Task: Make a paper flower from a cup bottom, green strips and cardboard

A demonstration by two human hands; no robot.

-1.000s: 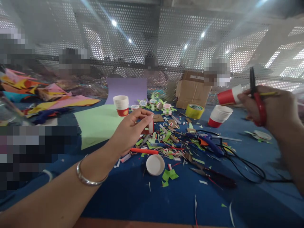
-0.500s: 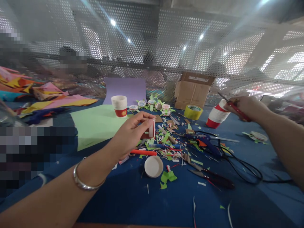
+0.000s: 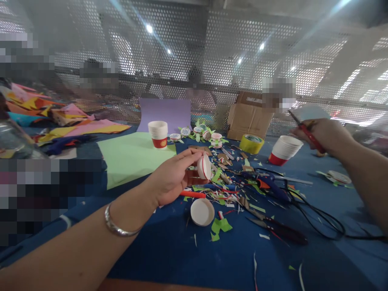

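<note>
My left hand [image 3: 172,173] is closed on a small cut-off paper cup base [image 3: 204,167], white with a red edge, tilted on its side above the paper scraps. Another shallow white cup base [image 3: 202,212] lies on the blue table just below it. At the right, my right hand [image 3: 315,131] is raised, closed around red-handled scissors [image 3: 313,137] whose blades point up and left. Behind its fingers shows a pale rounded piece [image 3: 312,112], possibly a paper cup, partly hidden. A stack of red-and-white paper cups [image 3: 285,149] stands to the left of this hand.
Paper scraps surround a glue gun [image 3: 273,188] with a black cord. Dark-handled scissors [image 3: 281,230] lie nearer me. Beyond are yellow tape [image 3: 251,144], a cardboard box [image 3: 251,117], green-legged paper pieces [image 3: 203,131], another cup stack [image 3: 158,133] and green paper [image 3: 130,161].
My right hand has moved off the cup stack, which tipped back from leaning to upright; a pale piece now shows behind the fingers. My left hand has turned the cup base to face right.
</note>
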